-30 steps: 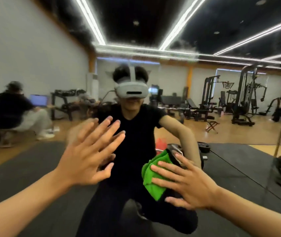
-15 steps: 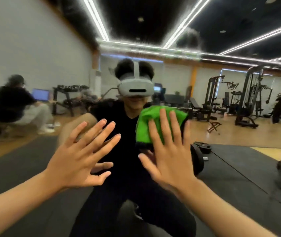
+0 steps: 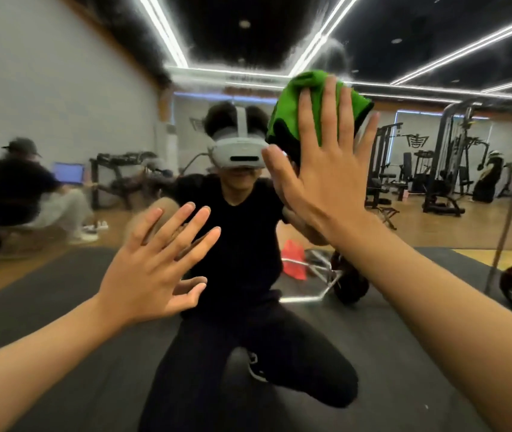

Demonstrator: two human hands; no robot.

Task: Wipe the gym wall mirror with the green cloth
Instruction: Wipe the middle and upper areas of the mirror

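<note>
Gym mirror [image 3: 61, 73]: right hand [image 3: 326, 182], fingers straight, spread, presses cloth [image 3: 286, 104] high right; left hand [image 3: 152, 275], fingers splayed, lower left.

the gym is evenly and fairly brightly lit from above. long white led ceiling strips [image 3: 167, 35] run in from 11 and 1 o'clock toward the centre and burn out to pure white against a black ceiling. at 1 o'clock a hazy smear [image 3: 335, 56] on the gym wall mirror [image 3: 61, 88] scatters their light. shadows are soft, and the black floor mat [image 3: 61, 307] at 6 o'clock stays dark. the right hand [image 3: 326, 182] and green cloth [image 3: 314, 98] are fairly sharp, while the left hand [image 3: 152, 275] is slightly soft at its fingertips. at 9 o'clock the seated person [image 3: 14, 185] and the glowing laptop screen [image 3: 68, 173] are smeared by blur. straight lines bow outward toward the edges.
</note>
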